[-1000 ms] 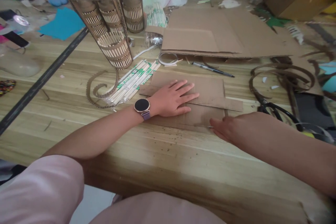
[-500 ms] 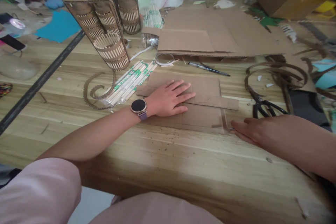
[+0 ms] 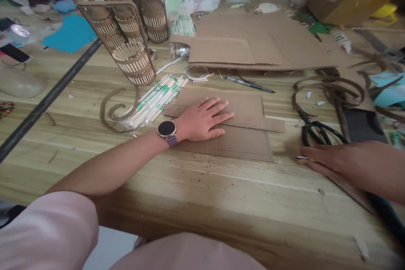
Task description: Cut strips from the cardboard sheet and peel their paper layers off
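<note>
My left hand (image 3: 207, 119) lies flat with fingers spread, pressing on a narrow cardboard strip (image 3: 274, 125) laid across a cardboard sheet (image 3: 243, 143). A dark watch is on that wrist. To the right of the sheet, my right hand (image 3: 335, 160) is closed around what looks like a utility knife (image 3: 303, 157). Only its shiny tip and a bit of yellow show; the rest is hidden in the fingers. Black-handled scissors (image 3: 316, 130) lie just beyond the right hand. A pen (image 3: 249, 84) rests behind the sheet.
Wrapped sticks (image 3: 155, 101) and a curled corrugated strip (image 3: 106, 116) lie left of the sheet. A stick-and-cardboard basket model (image 3: 136, 65) stands behind them. Large cardboard pieces (image 3: 221, 50) are stacked at the back. Curled brown strips (image 3: 335, 82) lie at right, and a cardboard box (image 3: 341, 0) stands behind.
My right hand has moved right, away from the sheet's right edge, with the knife in it. My left hand stays in place on the cardboard.
</note>
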Demonstrator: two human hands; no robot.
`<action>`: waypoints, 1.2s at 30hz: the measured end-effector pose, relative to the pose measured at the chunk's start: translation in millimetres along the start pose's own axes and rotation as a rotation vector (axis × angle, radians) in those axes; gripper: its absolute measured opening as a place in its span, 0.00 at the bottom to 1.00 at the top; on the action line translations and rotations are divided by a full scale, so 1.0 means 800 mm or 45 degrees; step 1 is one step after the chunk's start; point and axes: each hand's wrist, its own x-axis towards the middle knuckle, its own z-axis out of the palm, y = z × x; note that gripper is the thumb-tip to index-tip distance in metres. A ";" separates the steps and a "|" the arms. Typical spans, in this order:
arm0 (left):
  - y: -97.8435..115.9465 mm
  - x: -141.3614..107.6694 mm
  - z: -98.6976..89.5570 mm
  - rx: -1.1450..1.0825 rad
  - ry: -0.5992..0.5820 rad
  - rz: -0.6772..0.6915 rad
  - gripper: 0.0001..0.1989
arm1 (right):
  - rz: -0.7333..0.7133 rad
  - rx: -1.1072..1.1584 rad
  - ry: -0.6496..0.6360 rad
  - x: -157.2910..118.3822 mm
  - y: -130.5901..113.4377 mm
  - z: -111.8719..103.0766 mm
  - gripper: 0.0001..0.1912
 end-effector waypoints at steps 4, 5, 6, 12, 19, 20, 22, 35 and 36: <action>0.001 0.001 0.000 0.004 0.004 -0.009 0.30 | 0.051 -0.029 -0.261 0.013 -0.016 -0.029 0.22; 0.002 0.001 0.000 0.002 0.005 -0.014 0.30 | 0.049 -0.007 -0.287 0.019 -0.030 -0.038 0.21; 0.002 0.001 0.000 -0.001 0.005 -0.017 0.30 | 0.034 0.013 -0.283 0.026 -0.048 -0.045 0.21; 0.001 0.002 0.001 -0.009 -0.005 -0.027 0.30 | -0.195 0.011 -0.264 0.072 -0.157 -0.063 0.20; 0.001 0.004 0.001 -0.026 -0.016 -0.033 0.30 | -0.215 0.031 -0.181 0.091 -0.177 -0.059 0.20; 0.002 0.004 0.000 -0.026 -0.016 -0.032 0.30 | -0.225 0.035 -0.167 0.091 -0.176 -0.058 0.20; 0.002 0.004 0.000 -0.026 -0.013 -0.034 0.30 | -0.239 0.029 -0.144 0.089 -0.174 -0.057 0.20; 0.006 0.005 -0.005 -0.023 -0.064 -0.057 0.30 | -0.282 -0.108 -0.058 0.090 -0.171 -0.058 0.16; 0.006 0.005 -0.006 -0.020 -0.078 -0.059 0.30 | -0.290 -0.110 -0.026 0.090 -0.172 -0.058 0.14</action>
